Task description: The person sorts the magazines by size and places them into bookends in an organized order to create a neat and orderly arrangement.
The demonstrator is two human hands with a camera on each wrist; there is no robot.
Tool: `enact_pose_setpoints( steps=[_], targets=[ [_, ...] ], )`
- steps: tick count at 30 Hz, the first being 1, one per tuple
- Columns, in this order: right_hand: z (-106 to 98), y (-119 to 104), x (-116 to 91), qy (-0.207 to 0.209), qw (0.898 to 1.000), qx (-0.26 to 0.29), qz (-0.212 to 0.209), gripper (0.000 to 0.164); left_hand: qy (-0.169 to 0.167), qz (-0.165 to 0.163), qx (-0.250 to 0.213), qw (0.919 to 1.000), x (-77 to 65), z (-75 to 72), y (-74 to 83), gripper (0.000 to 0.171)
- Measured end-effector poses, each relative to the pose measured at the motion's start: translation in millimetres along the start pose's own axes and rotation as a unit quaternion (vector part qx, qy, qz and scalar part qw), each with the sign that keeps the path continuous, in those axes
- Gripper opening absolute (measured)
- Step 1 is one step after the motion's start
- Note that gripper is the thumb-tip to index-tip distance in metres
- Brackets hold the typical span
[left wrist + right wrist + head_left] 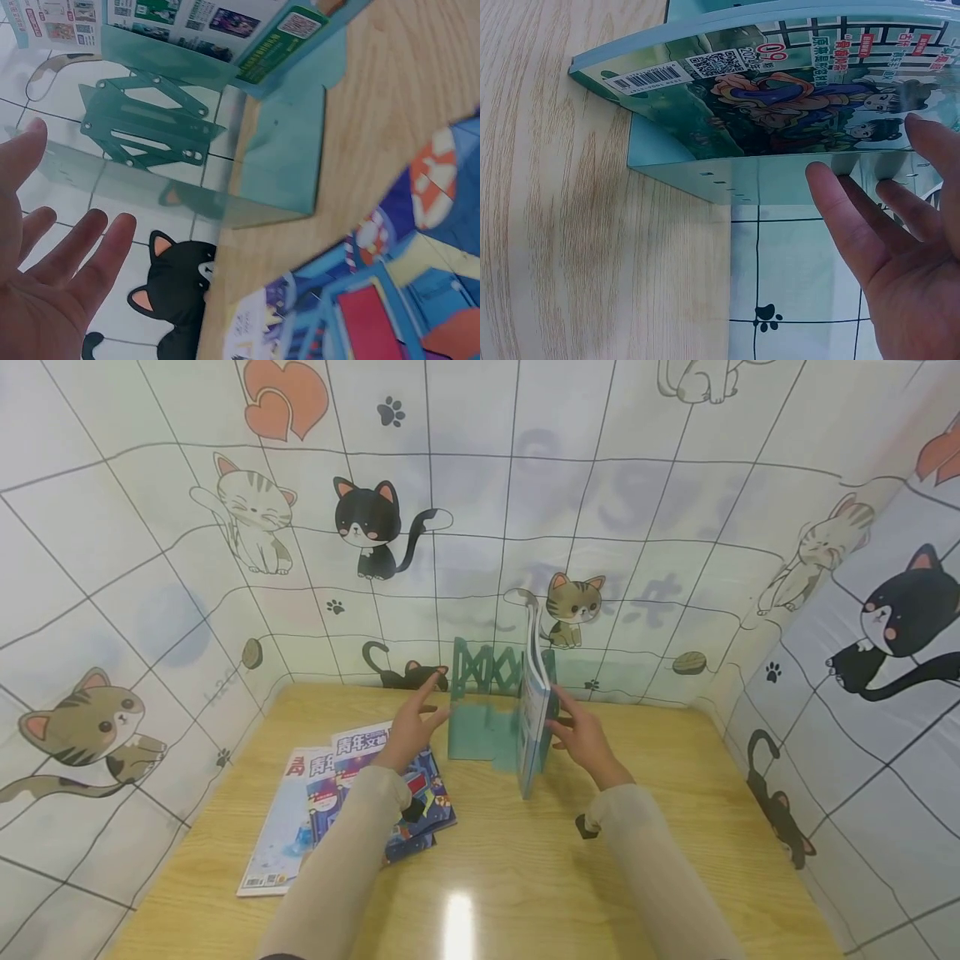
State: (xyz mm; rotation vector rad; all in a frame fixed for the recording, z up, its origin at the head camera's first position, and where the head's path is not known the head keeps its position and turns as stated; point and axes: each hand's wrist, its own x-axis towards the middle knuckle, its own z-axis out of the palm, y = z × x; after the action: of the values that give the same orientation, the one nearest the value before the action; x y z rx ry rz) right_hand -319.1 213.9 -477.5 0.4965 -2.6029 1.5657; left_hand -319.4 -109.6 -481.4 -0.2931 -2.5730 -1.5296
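Note:
A teal expandable book stand [471,731] with a crisscross lattice back stands on the table. Upright at its right end is a magazine [534,718], its illustrated cover [780,105] facing my right hand. My right hand [588,745] is at the stand's right end plate [682,176]; its thumb overlaps the cover in the right wrist view, and its extended fingers lie along the plate's outer side. My left hand [411,727] is spread beside the stand's left end plate [165,187], holding nothing.
Several magazines [273,835] lie overlapping flat on the table's left side, partly under my left forearm. The wooden table [480,860] meets a cat-patterned wall covering [480,510] behind the stand and at both sides.

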Motion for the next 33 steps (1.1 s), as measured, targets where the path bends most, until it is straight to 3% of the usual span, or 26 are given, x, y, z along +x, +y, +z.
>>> enact_pose_setpoints(
  steps=[12,22,27,33],
  targets=[
    [-3,-1,0,-0.002,1.000,-0.010,0.013,0.070,0.021,-0.014,-0.007,0.9997,-22.8,-5.1,-30.0,0.073],
    [-2,0,0,-0.005,1.000,0.004,0.024,0.070,0.007,-0.062,0.031,0.9975,-38.6,-17.7,-49.3,0.077],
    [-1,0,0,-0.006,0.999,0.008,0.034,0.070,0.005,-0.068,0.068,0.9954,-42.5,-25.8,-66.9,0.074],
    [-1,-1,-1,-0.006,0.999,0.010,0.032,0.070,0.004,-0.097,0.130,0.9867,-48.7,-35.9,-75.5,0.078]
  ],
)
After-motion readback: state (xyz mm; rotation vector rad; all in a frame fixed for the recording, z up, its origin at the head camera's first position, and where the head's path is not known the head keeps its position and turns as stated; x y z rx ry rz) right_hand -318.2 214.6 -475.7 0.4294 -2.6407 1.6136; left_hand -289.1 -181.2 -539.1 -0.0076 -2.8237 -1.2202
